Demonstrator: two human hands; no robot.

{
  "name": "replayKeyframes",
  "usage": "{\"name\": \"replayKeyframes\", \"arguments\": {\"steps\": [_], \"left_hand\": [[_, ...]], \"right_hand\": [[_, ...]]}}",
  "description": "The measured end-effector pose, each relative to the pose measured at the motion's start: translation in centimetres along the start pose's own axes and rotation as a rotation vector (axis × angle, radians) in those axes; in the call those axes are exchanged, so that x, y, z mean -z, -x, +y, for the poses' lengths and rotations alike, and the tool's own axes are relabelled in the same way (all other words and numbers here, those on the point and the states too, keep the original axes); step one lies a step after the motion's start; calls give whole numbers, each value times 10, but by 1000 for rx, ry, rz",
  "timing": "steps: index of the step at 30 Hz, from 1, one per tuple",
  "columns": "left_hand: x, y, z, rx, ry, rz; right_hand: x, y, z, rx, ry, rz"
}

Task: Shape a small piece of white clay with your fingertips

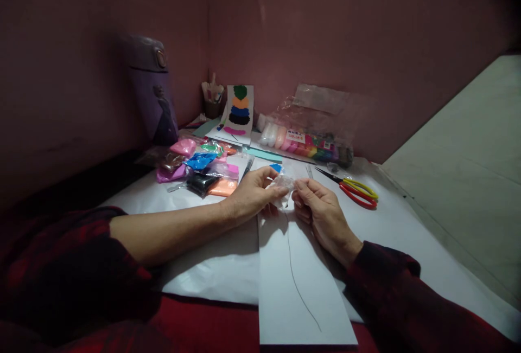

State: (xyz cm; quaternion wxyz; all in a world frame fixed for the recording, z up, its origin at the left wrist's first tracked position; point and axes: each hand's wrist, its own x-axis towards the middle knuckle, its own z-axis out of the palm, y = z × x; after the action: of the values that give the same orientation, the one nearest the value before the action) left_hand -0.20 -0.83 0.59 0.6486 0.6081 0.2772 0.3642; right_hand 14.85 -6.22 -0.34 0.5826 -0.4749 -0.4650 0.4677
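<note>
Between my hands is a small clear plastic bag (286, 182) with something white in it. My left hand (258, 190) grips its left side between thumb and fingers. Thumb and forefinger of my right hand (319, 206) pinch its right edge. Below them lies a white board (280, 282) bearing a thin, curved dark line that runs towards its near end. A bit of blue (276, 168) shows just behind my left fingertips; most of it is hidden. What exactly the white stuff in the bag is, I cannot tell.
Left of my hands lie several bags of coloured clay (201, 160). Scissors (358, 190) with red and yellow handles rest at right. Behind are a large pack of coloured clay (297, 141), a painted card (240, 111), a cup (213, 106) and a purple bottle (152, 92).
</note>
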Motion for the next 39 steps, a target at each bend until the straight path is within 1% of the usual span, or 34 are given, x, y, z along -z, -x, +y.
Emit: {"name": "replayKeyframes", "arguments": {"steps": [8, 19, 21, 24, 30, 34, 39], "left_hand": [[0, 1, 4, 55, 15, -38], [2, -1, -2, 73, 31, -127], [1, -1, -4, 53, 52, -115], [1, -2, -5, 0, 80, -48], [0, -2, -1, -70, 131, 28], [0, -1, 1, -44, 113, 57], [0, -1, -1, -20, 149, 38]], "right_hand": [[1, -1, 0, 30, -14, 69], [1, -1, -1, 60, -34, 79], [2, -2, 0, 68, -12, 92], [5, -3, 2, 107, 75, 94], [9, -1, 5, 191, 270, 29], [7, 1, 4, 209, 309, -10], [6, 0, 5, 239, 376, 35]]}}
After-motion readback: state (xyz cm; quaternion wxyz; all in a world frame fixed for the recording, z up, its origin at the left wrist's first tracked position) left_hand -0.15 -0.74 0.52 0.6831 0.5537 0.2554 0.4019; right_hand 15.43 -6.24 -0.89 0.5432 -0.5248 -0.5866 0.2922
